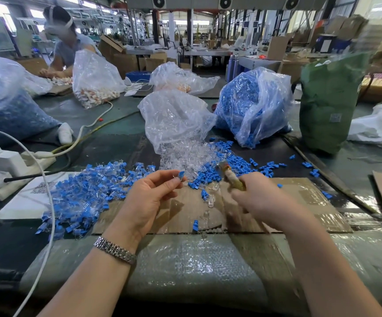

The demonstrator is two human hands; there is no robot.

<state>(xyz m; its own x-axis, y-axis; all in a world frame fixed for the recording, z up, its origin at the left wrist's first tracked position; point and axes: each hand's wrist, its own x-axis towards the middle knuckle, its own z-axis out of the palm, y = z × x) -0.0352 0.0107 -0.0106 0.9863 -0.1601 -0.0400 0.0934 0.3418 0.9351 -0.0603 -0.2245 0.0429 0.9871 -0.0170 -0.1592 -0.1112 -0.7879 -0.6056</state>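
My left hand (150,197) is raised palm up over the cardboard sheet (300,202) and pinches a small blue and clear plastic piece (181,175) at its fingertips. To its right, my right hand (261,200) grips a short tape-wrapped stick tool (230,176) that points up and left; it is blurred. A heap of joined blue and clear pieces (82,197) lies left of my left hand. Loose clear parts (185,154) spill from a clear bag (176,120). Loose blue caps (233,161) are scattered behind my hands.
A big bag of blue caps (254,106) and a green sack (327,104) stand at the back right. Another blue-filled bag (6,106) sits at the left. A power strip with chargers (13,165) and white cables lies at the left. Another person (68,44) works at the far left.
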